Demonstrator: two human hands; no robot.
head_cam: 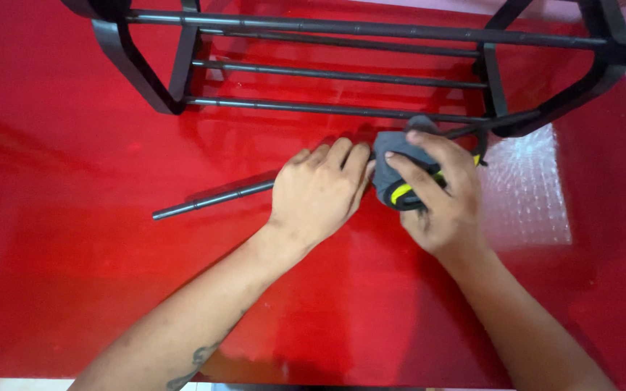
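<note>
My left hand (pixel 318 194) grips the stiff, slick-looking rod (pixel 211 199); my right hand (pixel 436 195) clenches a soft grey cloth (pixel 394 148). I'd hold the rod mid-length.

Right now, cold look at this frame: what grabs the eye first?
The glossy red table fills the view. At centre, the left hand rests on a loose dark rod while the right hand grips a grey cloth. A black rack lies along the far edge.
</note>
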